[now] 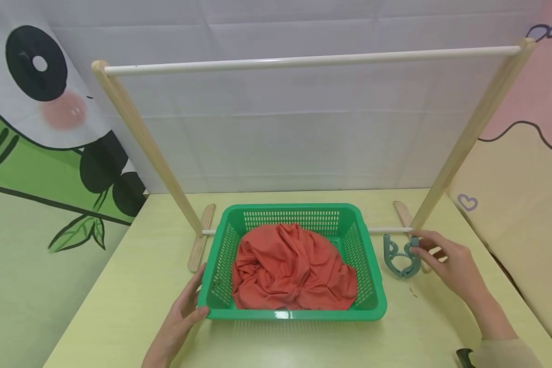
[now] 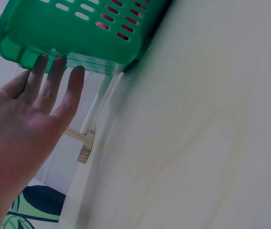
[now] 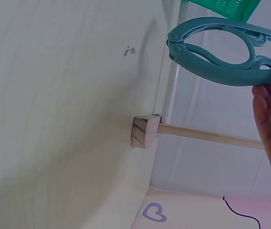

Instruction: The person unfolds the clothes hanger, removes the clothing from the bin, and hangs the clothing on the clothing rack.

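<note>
My left hand (image 1: 178, 318) holds the front left corner of a green plastic basket (image 1: 324, 314), thumb at the front rim and fingers along the left side. In the left wrist view, the fingertips (image 2: 77, 71) lie against the basket's edge, only slightly bent. A crumpled red cloth (image 1: 294, 266) fills much of the basket. Right of it, my right hand (image 1: 451, 260) pinches a teal folding clothes hanger (image 1: 402, 274) by the end of one arm. The hanger is folded up and held over the table, as the right wrist view (image 3: 221, 76) also shows.
A drying rack with wooden posts (image 1: 471, 138) and a white top rail (image 1: 303, 61) stands behind and over the basket. Its wooden feet (image 1: 198, 250) rest on the pale yellow table (image 1: 115, 306). Printed curtains hang at the back and sides.
</note>
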A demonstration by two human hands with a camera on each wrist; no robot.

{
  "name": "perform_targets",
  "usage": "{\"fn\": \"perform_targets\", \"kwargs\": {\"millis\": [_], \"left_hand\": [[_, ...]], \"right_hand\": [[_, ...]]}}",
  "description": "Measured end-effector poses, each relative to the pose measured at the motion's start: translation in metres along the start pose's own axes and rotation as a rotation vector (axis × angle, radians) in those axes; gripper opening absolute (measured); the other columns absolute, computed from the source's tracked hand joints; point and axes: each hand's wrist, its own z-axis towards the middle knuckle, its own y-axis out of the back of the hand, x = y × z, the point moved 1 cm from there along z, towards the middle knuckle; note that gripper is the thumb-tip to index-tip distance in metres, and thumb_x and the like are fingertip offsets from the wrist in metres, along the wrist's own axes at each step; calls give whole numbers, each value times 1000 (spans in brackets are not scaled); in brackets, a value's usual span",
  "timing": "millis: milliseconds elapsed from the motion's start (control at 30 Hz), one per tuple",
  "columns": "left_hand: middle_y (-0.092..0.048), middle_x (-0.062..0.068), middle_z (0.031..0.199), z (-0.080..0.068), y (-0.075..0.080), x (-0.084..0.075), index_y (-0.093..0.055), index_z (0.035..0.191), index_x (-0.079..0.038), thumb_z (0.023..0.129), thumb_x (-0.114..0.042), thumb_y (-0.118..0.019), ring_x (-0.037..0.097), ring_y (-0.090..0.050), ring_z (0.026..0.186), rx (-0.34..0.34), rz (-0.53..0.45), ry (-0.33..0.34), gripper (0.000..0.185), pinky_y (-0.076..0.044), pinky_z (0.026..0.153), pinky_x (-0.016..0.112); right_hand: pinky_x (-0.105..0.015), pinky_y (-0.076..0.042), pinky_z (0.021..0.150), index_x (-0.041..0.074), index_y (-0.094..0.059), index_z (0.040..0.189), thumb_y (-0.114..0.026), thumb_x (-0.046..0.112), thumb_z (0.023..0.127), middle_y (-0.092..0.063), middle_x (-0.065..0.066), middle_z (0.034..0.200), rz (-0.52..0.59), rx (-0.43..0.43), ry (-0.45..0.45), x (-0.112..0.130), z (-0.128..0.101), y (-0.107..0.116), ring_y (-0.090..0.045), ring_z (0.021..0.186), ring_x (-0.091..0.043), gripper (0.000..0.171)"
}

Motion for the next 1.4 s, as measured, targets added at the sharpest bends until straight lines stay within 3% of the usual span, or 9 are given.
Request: {"fn": "perform_targets", "kwargs": {"millis": [300, 467, 667, 900, 1033, 1267, 1400], "left_hand": [[-13, -1, 158, -1, -1, -2, -16, 149, -34, 93, -11, -53, -9, -41, 125, -24, 2, 28, 71, -42, 93, 19], [-14, -2, 158, 0, -1, -1, -15, 149, -33, 93, -10, -53, -9, -41, 126, -17, -2, 21, 71, -42, 94, 18], [-15, -4, 157, -1, -1, 0, -12, 151, -28, 94, -8, -50, -7, -40, 127, 21, -2, -33, 72, -41, 95, 19], [-19, -7, 155, -2, -4, -5, -17, 150, -29, 93, -9, -50, -7, -41, 125, -35, 4, -11, 68, -41, 93, 18], [-21, -8, 155, -1, -5, -6, -18, 150, -28, 94, -8, -49, -6, -42, 126, -40, -6, -10, 67, -42, 93, 19], [-21, -9, 154, 0, -3, -4, -17, 150, -27, 94, -7, -46, -5, -43, 126, -41, -10, -18, 66, -41, 94, 18], [-20, -7, 155, 0, -3, -5, -17, 150, -26, 94, -6, -45, -5, -42, 126, -44, -11, -17, 66, -41, 94, 17]], "right_hand": [[-4, -45, 61, 11, -68, 112, -77, -12, 64, -68, 8, 82, 49, -129, -18, 12, 19, 12, -55, 78, 15, 54], [-3, -45, 65, 8, -67, 112, -76, -13, 65, -68, 10, 83, 100, -167, -42, 34, 28, 20, -57, 77, 12, 52], [-2, -44, 69, 5, -67, 113, -75, -14, 65, -68, 12, 85, 134, -271, -58, 66, 38, 29, -58, 79, 11, 52], [-3, -44, 67, 0, -69, 107, -75, -13, 66, -68, 16, 89, 192, -416, -77, 103, 51, 27, -60, 79, 12, 43], [-3, -45, 66, 0, -69, 106, -75, -14, 66, -69, 14, 86, 200, -425, -65, 125, 59, 25, -60, 77, 11, 43], [-6, -45, 66, 4, -70, 107, -76, -12, 66, -69, -7, 82, 213, -386, -4, 149, 77, 18, -59, 76, 8, 45], [-8, -47, 66, 6, -70, 108, -76, -9, 68, -70, -7, 83, 255, -369, 39, 161, 88, 16, -60, 77, 4, 44]]}}
